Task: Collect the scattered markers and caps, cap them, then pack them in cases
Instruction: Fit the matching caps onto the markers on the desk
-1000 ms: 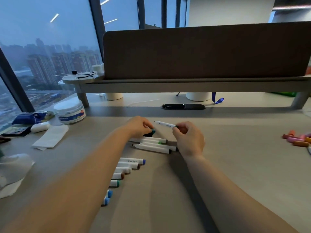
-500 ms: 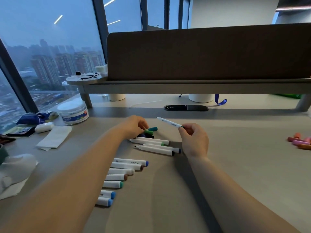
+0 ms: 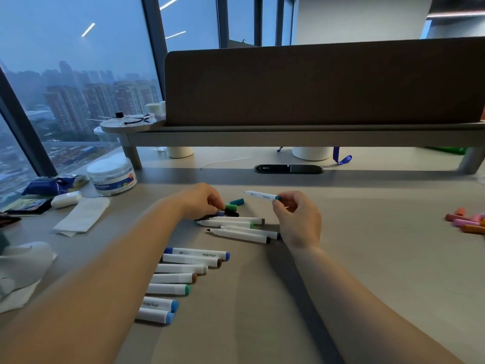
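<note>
Mid-frame, our right hand [image 3: 298, 222] pinches an uncapped marker [image 3: 262, 196]; our left hand [image 3: 202, 200] has slid off the teal cap [image 3: 237, 201] onto darker caps [image 3: 232, 213], grip unclear; capping pending.

A dim, blue-grey scene, lit mainly by overcast daylight from the window [image 3: 52, 35] at left; ceiling strips are reflected in the glass as pale streaks [image 3: 88, 29]; the desk [image 3: 380, 258] is softly and evenly lit; a dark band of shadow is cast under the shelf [image 3: 288, 135]; soft shadows are thrown beside the left forearm [image 3: 105, 271] and right forearm [image 3: 354, 298]; print on the markers [image 3: 196, 254] can be read at centre; straight lines are bowed toward the edges; the distant buildings [image 3: 78, 106] are hazed.
</note>
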